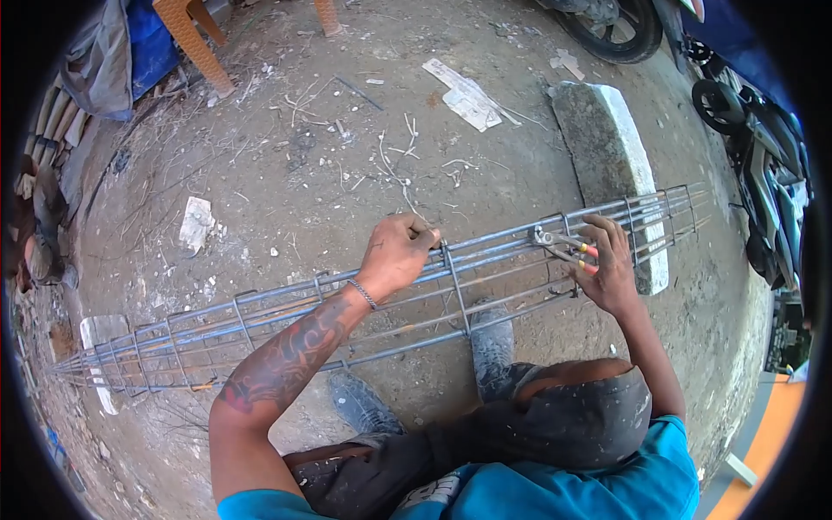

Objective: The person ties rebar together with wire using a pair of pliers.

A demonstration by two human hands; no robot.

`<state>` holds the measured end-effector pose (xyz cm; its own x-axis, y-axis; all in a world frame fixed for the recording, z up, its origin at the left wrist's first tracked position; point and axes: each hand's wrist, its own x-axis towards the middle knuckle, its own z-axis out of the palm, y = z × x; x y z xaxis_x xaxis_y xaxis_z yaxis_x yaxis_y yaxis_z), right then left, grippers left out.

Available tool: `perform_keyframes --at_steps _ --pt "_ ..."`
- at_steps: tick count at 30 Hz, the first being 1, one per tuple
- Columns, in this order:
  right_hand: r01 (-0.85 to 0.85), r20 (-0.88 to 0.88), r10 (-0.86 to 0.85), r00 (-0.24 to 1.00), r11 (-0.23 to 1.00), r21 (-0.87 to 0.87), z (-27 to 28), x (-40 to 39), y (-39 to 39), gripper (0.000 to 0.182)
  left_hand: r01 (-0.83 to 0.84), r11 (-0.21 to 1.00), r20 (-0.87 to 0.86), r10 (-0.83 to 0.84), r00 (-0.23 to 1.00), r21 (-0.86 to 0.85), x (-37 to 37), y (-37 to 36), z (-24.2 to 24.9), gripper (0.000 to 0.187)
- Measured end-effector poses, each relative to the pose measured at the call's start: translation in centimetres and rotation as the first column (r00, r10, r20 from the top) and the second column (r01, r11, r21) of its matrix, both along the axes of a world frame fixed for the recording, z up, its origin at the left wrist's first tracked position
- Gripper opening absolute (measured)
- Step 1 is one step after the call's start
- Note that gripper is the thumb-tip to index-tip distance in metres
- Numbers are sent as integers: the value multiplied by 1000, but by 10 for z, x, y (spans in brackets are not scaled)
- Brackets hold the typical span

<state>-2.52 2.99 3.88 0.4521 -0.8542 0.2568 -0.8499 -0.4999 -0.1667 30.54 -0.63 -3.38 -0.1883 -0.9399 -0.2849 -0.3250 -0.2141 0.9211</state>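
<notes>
A long cage of steel bars (381,302) with square ties runs across the view, above my feet. My left hand (400,251) is at its upper bars near the middle, thumb and forefinger pinched beside a tie; what they hold is too small to make out. A thin wire (404,184) extends upward from those fingers. Further right, my right hand (609,265) has its fingers around the handles of metal pincers (555,241) with red and yellow grips. The head of the pincers lies over the upper bars, pointing left.
A concrete block (602,143) supports the cage on the right, a smaller block (102,333) on the left. Wire scraps and a torn paper piece (468,97) litter the ground. An orange chair (192,39) stands upper left; motorcycles (767,165) are at the right.
</notes>
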Motion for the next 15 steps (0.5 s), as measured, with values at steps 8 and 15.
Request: perform_keyframes --at_steps 8,15 --pt "12 -299 65 952 968 250 -21 -42 -2 24 -56 998 -49 58 997 28 2 1 7 23" --pt "236 -98 -314 944 440 866 83 5 -35 26 6 999 30 -4 1000 -46 4 -5 1 27"
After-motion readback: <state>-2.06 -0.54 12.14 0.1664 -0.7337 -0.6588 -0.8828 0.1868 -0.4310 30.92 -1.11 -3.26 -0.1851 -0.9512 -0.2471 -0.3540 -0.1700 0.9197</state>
